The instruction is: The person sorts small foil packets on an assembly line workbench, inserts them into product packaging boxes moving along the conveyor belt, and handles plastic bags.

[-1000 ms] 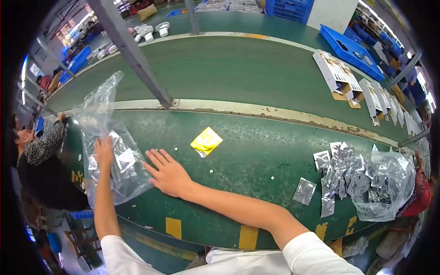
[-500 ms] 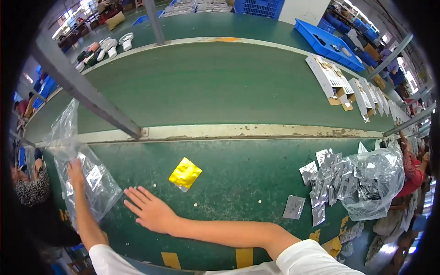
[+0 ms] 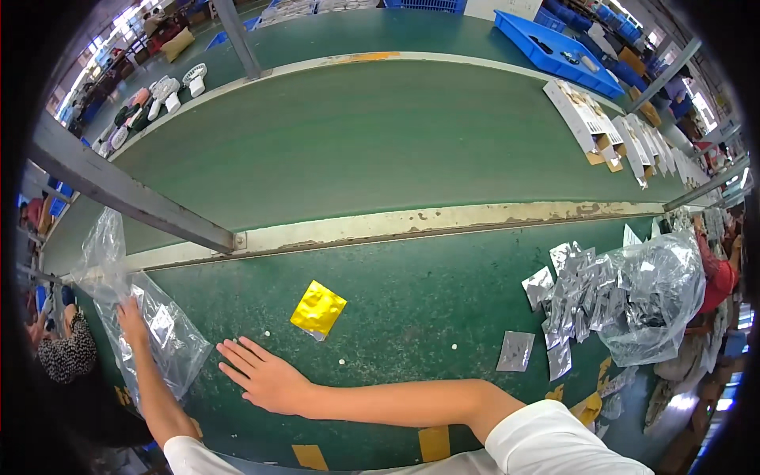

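My left hand (image 3: 133, 323) grips a clear plastic bag (image 3: 170, 336) at the left of the green work surface, and its fingertips are partly hidden by the film. The bag's upper part stands up crumpled above the hand, while the lower part lies flat. My right hand (image 3: 267, 378) rests open, palm down with fingers stretched, just beside the bag's right edge. It holds nothing. Beyond it lies a shiny yellow foil packet (image 3: 318, 309), apart from both hands.
At the right, several silver packets (image 3: 564, 305) spill beside a large clear bag (image 3: 661, 305). A single silver packet (image 3: 516, 351) lies nearer. A pale metal rail (image 3: 380, 230) borders the conveyor belt (image 3: 380, 146), and a grey post (image 3: 131, 190) slants up at left. White boxes (image 3: 582, 119) stand far right.
The view has shifted slightly, so the far belt and boxes sit differently in the picture. Both hands keep nearly the same places beside the bag, and the yellow packet lies where it was.
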`<state>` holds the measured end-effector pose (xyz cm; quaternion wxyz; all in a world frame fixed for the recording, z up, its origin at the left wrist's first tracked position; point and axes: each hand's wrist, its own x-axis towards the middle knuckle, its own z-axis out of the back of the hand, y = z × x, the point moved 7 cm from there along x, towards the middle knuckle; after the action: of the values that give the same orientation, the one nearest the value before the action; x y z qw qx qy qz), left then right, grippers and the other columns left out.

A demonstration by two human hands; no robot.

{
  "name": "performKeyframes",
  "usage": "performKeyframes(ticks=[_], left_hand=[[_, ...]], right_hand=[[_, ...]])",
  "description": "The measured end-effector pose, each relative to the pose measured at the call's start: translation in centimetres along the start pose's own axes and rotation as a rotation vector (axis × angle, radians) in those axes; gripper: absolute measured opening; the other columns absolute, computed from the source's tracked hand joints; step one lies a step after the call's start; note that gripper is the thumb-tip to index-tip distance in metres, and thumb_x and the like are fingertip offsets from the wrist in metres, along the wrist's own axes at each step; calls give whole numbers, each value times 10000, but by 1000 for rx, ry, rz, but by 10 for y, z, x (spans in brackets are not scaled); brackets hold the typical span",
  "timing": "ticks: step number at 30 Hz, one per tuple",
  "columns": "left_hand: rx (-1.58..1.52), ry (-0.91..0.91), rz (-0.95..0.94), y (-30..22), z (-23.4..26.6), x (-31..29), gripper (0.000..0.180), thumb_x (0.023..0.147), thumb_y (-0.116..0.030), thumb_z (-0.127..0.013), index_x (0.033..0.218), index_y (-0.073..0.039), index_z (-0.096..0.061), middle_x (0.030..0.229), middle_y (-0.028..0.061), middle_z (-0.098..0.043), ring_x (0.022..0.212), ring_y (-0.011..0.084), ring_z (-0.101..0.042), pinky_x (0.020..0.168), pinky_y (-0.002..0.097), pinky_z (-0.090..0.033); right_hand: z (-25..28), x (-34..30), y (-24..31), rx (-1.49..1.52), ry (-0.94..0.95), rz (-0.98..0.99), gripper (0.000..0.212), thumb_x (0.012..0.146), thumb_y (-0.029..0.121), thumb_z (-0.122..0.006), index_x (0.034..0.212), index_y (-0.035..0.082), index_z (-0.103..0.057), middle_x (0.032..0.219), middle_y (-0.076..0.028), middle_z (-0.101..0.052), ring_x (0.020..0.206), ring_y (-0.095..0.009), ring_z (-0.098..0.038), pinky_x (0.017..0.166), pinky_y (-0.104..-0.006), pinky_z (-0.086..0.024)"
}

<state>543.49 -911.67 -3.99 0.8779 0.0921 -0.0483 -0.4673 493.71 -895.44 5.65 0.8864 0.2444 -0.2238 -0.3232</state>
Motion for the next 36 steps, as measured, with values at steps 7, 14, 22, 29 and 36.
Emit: performKeyframes(ticks=[7, 14, 22, 29, 36], left_hand=[[23, -25, -17, 19, 15, 19, 590, 1061, -591, -283, 1600, -356, -333, 1716, 98, -180, 1547, 416, -202, 1127, 773, -198], [-70, -42, -24, 19, 15, 26, 648, 1038, -661, -251, 1595, -348, -363, 1716, 95, -186, 1558, 399, -181, 1123, 792, -135], [-87, -63, -74, 15, 11, 30, 637, 1041, -643, -264, 1586, -337, -388, 1705, 125, -208, 1551, 397, -196, 1140, 772, -122], [-283, -90, 32, 10, 9, 22, 610, 1044, -615, -301, 1572, -333, -418, 1696, 158, -217, 1552, 384, -197, 1156, 749, -124], [-277, -75, 42, -23, -2, 2, 603, 1034, -622, -324, 1549, -338, -455, 1689, 136, -252, 1553, 362, -210, 1155, 728, -156]], right_hand=[[7, 3, 3, -4, -45, 14, 740, 948, 440, -625, 1521, 13, -433, 1659, -220, -259, 1552, -347, -219, 1281, -502, -145], [3, 5, 0, 4, -58, 19, 747, 948, 447, -625, 1515, -2, -437, 1653, -221, -271, 1552, -352, -218, 1281, -508, -138], [1, 3, -3, -21, -58, 31, 748, 952, 445, -620, 1508, -21, -437, 1647, -226, -282, 1549, -354, -222, 1280, -514, -133], [-2, 4, -6, -45, -39, 42, 755, 950, 448, -617, 1500, -37, -439, 1642, -228, -289, 1548, -354, -227, 1280, -515, -130], [-7, -3, -21, -56, -30, 35, 746, 928, 410, -630, 1484, -54, -455, 1640, -239, -293, 1547, -359, -236, 1278, -518, -135]])
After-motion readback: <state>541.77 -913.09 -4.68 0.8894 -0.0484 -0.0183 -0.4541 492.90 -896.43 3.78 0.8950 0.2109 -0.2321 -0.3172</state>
